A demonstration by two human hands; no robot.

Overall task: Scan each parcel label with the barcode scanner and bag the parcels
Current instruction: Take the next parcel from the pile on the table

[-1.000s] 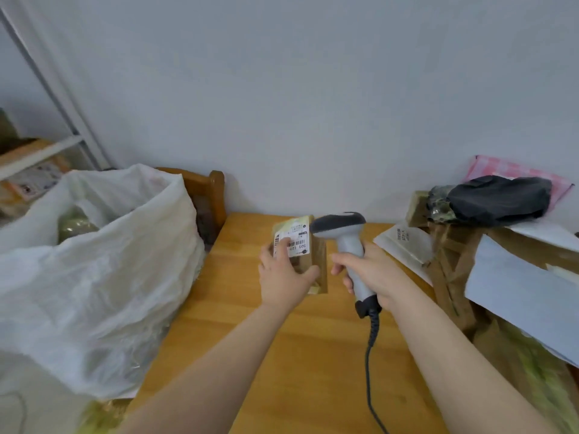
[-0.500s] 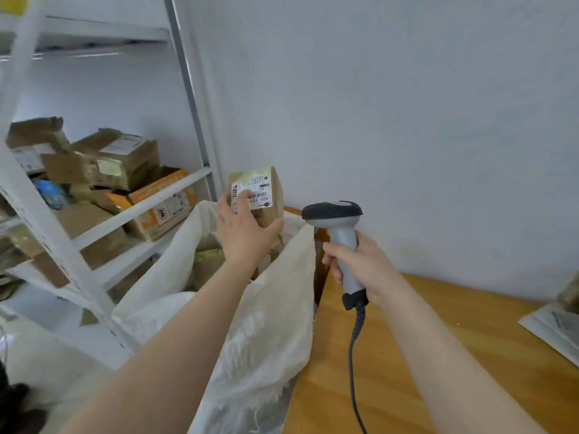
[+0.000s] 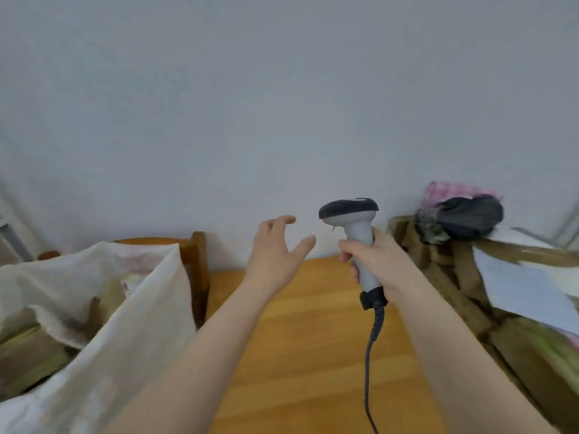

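My right hand [image 3: 380, 261] grips the grey handle of the barcode scanner [image 3: 352, 222], held upright over the wooden table [image 3: 307, 339], its dark head pointing left and its black cable hanging down. My left hand [image 3: 275, 249] hovers empty above the table, fingers spread and relaxed, just left of the scanner. The white woven bag [image 3: 131, 324] stands open at the left, with brown parcels [image 3: 28, 349] inside it. A heap of brown and white parcels [image 3: 488, 277] lies at the right, topped by a black bag [image 3: 470, 216].
A wooden chair back [image 3: 197, 255] stands between the bag and the table, against the pale wall. A pink checked packet [image 3: 451, 189] sits behind the black bag. A white mailer [image 3: 523, 286] lies on the right heap.
My left hand carried the small labelled box over the white bag, let it go there, and has come back empty over the table. The view swung left and back right.
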